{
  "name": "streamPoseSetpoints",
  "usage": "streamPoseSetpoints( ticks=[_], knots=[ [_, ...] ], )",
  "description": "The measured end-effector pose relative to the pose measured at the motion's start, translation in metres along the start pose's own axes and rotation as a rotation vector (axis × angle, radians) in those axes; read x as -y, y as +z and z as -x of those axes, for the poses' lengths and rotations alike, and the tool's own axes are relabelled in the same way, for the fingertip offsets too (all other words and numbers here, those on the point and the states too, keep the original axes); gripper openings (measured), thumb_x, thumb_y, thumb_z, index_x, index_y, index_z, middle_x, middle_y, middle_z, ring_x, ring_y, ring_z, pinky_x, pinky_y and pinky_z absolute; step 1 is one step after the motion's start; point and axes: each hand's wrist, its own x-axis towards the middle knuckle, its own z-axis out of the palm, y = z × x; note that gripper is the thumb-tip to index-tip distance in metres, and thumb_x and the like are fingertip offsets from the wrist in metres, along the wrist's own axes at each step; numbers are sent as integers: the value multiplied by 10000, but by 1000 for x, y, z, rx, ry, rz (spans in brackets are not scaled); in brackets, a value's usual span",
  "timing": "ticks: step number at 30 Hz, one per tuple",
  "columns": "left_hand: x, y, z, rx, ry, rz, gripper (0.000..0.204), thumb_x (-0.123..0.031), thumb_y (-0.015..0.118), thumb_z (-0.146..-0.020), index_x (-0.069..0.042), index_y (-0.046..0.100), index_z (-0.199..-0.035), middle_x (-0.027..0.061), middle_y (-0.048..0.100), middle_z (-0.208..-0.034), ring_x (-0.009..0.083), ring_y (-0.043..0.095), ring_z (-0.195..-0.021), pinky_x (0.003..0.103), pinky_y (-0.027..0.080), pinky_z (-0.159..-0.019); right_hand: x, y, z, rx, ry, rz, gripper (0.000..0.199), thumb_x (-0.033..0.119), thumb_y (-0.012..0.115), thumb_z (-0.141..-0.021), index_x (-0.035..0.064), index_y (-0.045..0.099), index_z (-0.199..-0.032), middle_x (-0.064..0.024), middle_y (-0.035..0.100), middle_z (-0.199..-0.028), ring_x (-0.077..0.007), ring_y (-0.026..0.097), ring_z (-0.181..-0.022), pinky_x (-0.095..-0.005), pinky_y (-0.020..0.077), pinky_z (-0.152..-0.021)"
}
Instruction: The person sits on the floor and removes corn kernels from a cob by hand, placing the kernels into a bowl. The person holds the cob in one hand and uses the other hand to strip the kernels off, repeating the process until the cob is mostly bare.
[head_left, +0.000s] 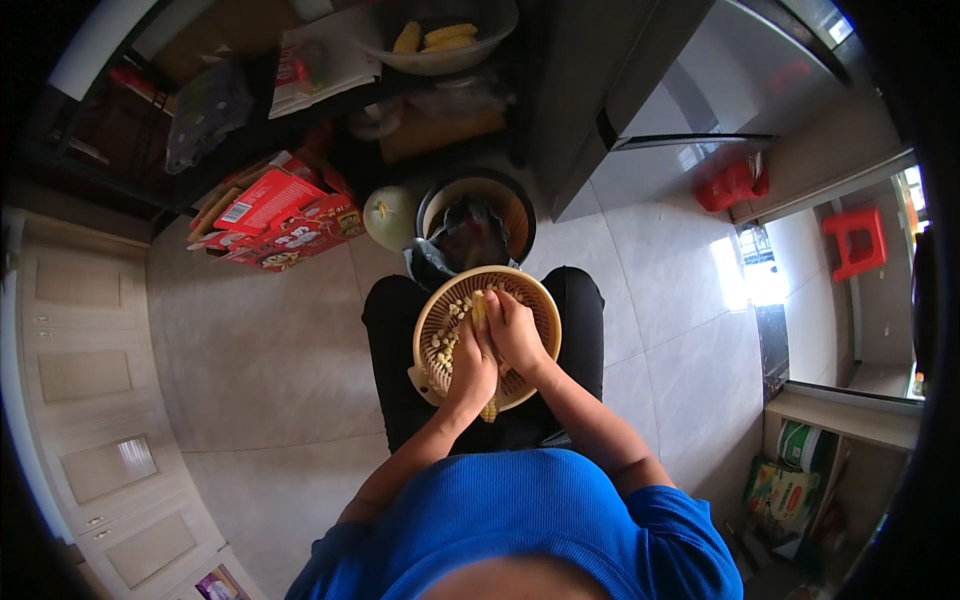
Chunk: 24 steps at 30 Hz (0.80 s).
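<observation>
A tan plastic basket [547, 307] with slotted sides rests on my lap. Loose corn kernels [443, 345] lie inside it, mostly toward the left. Over the basket, an ear of corn [479, 308] is held lengthwise between my hands, its lower end showing below them near the rim. My left hand [473, 368] is wrapped round the corn from the left. My right hand [516, 333] grips it from the right, a little farther up, with the fingers closed on it. The palms hide the ear's middle.
A bin [520, 205] with a dark bag stands just beyond my knees, beside a pale green melon [390, 218]. Left of them is a red carton [290, 225]. A bowl [480, 55] holding ears of corn sits on the shelf above. A red stool [855, 244] stands far right.
</observation>
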Motion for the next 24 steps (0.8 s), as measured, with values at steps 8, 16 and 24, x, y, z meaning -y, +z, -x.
streamPoseSetpoints(
  ticks=[8,16,24],
  knots=[
    [-4,-6,-8,-49,84,-35,419,-315,315,-974,44,439,-1151,234,577,-954,355,585,-842,376,468,-716,-16,-2,-9,-54,3,-70,232,152,456,-920,-54,536,-851,-225,597,-769,-306,609,-733,-379,458,-642],
    [33,-23,-27,139,-131,363,458,-293,340,-981,-3,335,-1336,93,447,-1273,161,441,-1138,259,347,-957,-28,-3,-9,174,158,-276,354,269,509,-926,-50,509,-1080,-98,594,-956,-136,551,-871,-232,442,-762],
    [34,-17,-35,78,-43,229,403,-285,343,-981,-9,412,-1267,125,492,-1220,194,478,-1110,286,373,-927,-19,13,-7,48,-5,73,306,238,465,-926,-51,563,-906,-239,594,-821,-312,592,-741,-369,464,-681]
  ],
)
